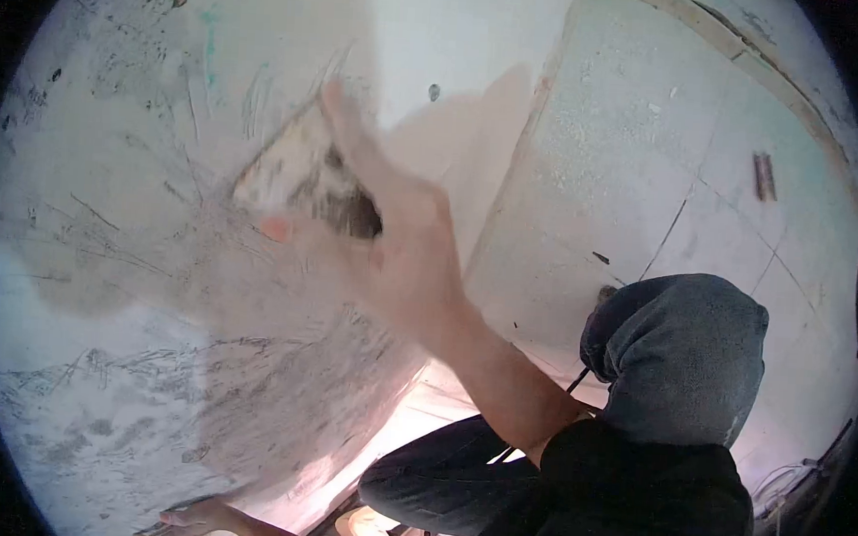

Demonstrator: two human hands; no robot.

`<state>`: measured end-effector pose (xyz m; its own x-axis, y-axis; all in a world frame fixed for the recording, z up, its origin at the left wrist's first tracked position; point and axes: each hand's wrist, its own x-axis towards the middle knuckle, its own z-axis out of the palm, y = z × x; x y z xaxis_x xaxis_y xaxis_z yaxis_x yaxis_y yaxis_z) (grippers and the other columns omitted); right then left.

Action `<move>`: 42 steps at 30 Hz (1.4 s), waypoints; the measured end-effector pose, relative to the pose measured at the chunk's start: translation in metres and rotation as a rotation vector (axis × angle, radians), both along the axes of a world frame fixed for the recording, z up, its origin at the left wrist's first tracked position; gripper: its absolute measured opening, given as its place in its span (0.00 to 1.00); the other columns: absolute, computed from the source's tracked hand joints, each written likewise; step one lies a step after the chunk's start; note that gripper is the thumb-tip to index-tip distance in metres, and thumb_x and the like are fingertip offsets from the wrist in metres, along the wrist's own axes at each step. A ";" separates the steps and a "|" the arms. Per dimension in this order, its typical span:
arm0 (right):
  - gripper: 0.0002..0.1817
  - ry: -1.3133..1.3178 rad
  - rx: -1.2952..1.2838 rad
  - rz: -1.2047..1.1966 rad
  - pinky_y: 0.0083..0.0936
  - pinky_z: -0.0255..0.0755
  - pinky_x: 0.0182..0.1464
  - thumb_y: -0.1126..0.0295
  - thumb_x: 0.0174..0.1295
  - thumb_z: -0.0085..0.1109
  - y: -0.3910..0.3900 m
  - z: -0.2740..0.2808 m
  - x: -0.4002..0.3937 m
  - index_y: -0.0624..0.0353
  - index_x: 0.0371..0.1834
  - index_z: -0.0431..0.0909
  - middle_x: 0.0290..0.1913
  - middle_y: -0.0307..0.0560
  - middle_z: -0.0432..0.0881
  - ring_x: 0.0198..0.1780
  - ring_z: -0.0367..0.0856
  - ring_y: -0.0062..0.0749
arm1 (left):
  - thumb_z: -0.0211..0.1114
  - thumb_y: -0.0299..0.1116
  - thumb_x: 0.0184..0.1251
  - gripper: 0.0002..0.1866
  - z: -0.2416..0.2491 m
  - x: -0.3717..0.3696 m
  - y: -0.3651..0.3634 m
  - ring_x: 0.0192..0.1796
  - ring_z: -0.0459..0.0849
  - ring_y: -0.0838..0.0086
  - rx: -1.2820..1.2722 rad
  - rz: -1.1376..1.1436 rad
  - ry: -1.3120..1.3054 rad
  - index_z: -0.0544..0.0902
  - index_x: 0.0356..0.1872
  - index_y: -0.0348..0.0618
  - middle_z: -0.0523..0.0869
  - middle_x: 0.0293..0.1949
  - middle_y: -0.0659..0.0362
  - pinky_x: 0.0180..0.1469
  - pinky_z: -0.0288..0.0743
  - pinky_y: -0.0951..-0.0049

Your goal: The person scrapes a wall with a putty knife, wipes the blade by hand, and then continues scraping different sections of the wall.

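Observation:
My right hand (406,243) reaches across the middle of the view, thumb and fingers spread around a flat, straight-edged scraper (293,169). The tool is pale and brownish with dark patches, and lies close against the scuffed wall (113,184). Motion blurs the hand and the tool. Down at the lower left edge, my left hand (193,520) lies against the dirty, streaked part of the wall, its fingers stretched out. Scratches and dark smears mark the surface around both hands.
Pale floor tiles (629,152) with crumbs run along the wall's right side. A short brown piece (764,177) and a dark sliver (600,258) lie on them. My bent knee (681,359) fills the lower right. Pale cables (782,481) lie at the far right.

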<state>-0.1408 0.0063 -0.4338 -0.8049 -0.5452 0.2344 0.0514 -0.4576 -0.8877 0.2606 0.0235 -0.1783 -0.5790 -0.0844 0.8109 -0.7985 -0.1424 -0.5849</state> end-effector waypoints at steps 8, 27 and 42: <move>0.45 0.010 0.062 0.056 0.20 0.78 0.47 0.63 0.62 0.73 0.005 -0.006 0.007 0.68 0.77 0.58 0.46 0.55 0.87 0.43 0.85 0.25 | 0.49 0.54 0.80 0.35 -0.007 -0.008 0.005 0.73 0.62 0.51 0.163 -0.196 0.146 0.62 0.73 0.35 0.62 0.70 0.41 0.68 0.63 0.47; 0.47 -0.004 -0.105 0.014 0.20 0.77 0.47 0.62 0.57 0.77 0.003 -0.002 0.009 0.68 0.76 0.61 0.44 0.50 0.88 0.43 0.83 0.22 | 0.49 0.60 0.77 0.38 -0.009 -0.022 0.007 0.72 0.60 0.50 0.125 -0.131 0.163 0.61 0.74 0.38 0.58 0.70 0.41 0.64 0.70 0.45; 0.42 -0.257 0.025 0.029 0.17 0.71 0.37 0.49 0.68 0.63 0.006 -0.021 0.017 0.64 0.77 0.61 0.35 0.40 0.83 0.36 0.74 0.15 | 0.41 0.67 0.77 0.43 -0.005 -0.012 0.006 0.72 0.64 0.45 0.016 -0.038 0.046 0.64 0.73 0.35 0.58 0.74 0.39 0.64 0.66 0.39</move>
<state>-0.1241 0.0128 -0.4547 -0.8201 -0.5721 0.0101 0.2897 -0.4302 -0.8550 0.2484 0.0291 -0.1836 -0.5438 -0.0758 0.8358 -0.8295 -0.1022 -0.5491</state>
